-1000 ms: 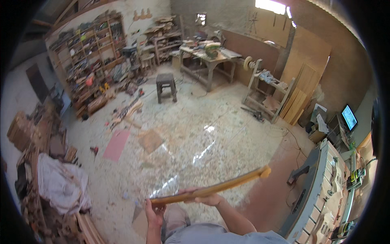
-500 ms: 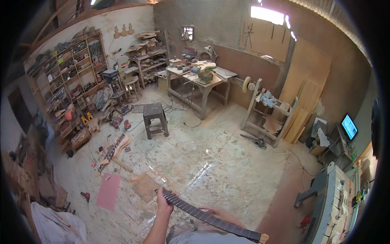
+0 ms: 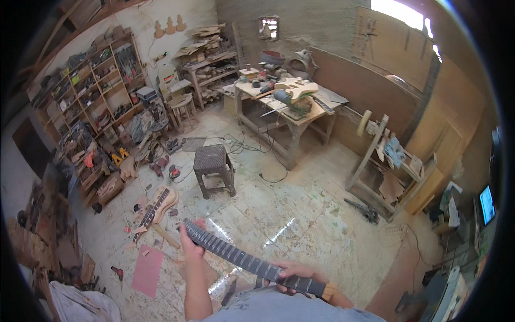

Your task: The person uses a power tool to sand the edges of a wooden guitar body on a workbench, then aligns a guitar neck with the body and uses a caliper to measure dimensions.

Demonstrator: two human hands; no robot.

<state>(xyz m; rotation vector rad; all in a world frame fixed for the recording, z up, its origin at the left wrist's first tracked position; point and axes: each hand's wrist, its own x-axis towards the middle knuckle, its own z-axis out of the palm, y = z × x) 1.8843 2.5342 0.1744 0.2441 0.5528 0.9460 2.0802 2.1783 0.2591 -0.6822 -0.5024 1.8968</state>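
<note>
Wood neck point(image 3: 252, 261): stiff, light, likely scratch-prone (dark fretted face up).
Left hand point(image 3: 190, 240): you grip its far end.
Right hand point(image 3: 294, 276): you clasp its near end; support both ends.

- Pale tiled floor point(image 3: 300, 214), littered with scraps
- Cluttered shelving point(image 3: 102, 80) upper left
- Workbench point(image 3: 289, 107) top centre
- Dark stool point(image 3: 214, 161) mid-frame
- Bright window point(image 3: 397, 11) upper right

The guitar neck point(image 3: 252, 260) has been turned over: its dark fretboard now faces up, where a second ago the pale back showed, slanting from the left hand point(image 3: 189, 241) down to the right hand point(image 3: 292, 275).
</note>
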